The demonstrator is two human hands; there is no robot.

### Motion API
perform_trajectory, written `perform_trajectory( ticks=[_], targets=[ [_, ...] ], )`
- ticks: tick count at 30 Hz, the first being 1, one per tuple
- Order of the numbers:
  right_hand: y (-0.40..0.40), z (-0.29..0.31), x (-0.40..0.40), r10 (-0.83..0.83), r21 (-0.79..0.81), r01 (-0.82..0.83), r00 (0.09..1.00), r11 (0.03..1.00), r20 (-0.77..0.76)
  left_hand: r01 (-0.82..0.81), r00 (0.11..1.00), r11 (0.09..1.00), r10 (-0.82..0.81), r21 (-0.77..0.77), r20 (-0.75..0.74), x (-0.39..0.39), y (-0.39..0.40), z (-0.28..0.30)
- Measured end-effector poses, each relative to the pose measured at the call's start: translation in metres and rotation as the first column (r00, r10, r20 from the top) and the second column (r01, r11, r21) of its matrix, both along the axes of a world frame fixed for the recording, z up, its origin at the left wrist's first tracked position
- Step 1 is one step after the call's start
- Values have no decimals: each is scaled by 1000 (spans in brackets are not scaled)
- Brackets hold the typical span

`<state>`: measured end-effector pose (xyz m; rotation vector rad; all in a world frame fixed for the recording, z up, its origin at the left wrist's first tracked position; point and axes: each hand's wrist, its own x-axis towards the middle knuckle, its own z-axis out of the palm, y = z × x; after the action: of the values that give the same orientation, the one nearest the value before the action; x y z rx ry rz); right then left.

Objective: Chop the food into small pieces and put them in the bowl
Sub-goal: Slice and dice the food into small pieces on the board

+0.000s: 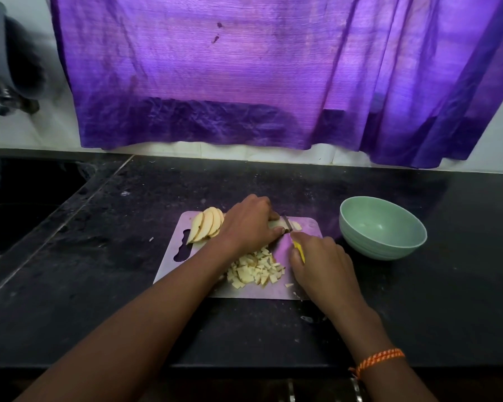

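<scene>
A pale cutting board [273, 291] lies on the black counter. At its far left stands a fan of apple slices [205, 226]. A heap of small chopped pieces [254, 269] sits near the board's middle. My left hand [249, 224] holds down a slice [295, 226] at the board's far edge, fingers curled over it. My right hand [321, 264] grips a yellow-handled knife [298, 249], whose blade cuts into that slice beside my left fingertips. A light green bowl [382, 227] stands to the right of the board, and I see nothing in it.
The black counter [433, 300] has a sink [15, 216] sunk in at the left. A purple curtain [273, 76] hangs over the back wall. A dark blurred object [9, 68] sits at the upper left. The counter's front edge runs just below my forearms.
</scene>
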<state>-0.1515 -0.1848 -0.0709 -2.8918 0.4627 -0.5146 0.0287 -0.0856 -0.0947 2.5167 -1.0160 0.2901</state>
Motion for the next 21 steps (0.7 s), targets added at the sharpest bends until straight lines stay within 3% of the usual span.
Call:
perform_trajectory(
  ticks=[16,21],
  targets=[
    [-3,-16,-46,-18,118,13,999,993,45,49,996,998,-47,-24,79,-9,1,10],
    [-5,-19,-54,3,161,-22,993,987,120,50,997,999,-49,-11,64,-9,4,12]
  ],
)
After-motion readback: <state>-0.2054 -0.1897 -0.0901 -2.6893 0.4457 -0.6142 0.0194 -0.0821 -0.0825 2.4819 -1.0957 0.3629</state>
